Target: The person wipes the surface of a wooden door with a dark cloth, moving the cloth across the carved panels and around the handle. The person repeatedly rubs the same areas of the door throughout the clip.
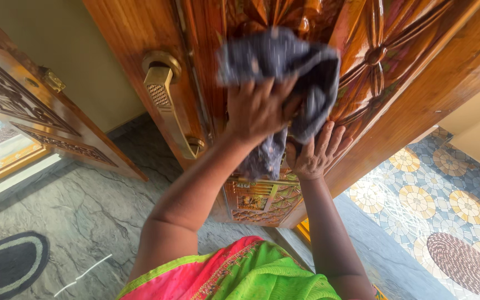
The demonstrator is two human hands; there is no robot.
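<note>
My left hand [258, 108] grips a crumpled grey-blue cloth [284, 61] and presses it against the carved, glossy wooden door [395, 50]. The cloth bunches above my fingers and a tail of it hangs down below the hand. My right hand [316, 151] rests flat on the door just below and to the right of the cloth, fingers spread, holding nothing. A long brass door handle [165, 94] is mounted on the door's edge to the left of my left hand.
A second carved door leaf [23, 111] stands open at far left. Grey stone floor [84, 211] with a dark oval mat [6, 264] lies lower left. Patterned tile floor [440, 194] with a round woven mat [462, 261] lies at right.
</note>
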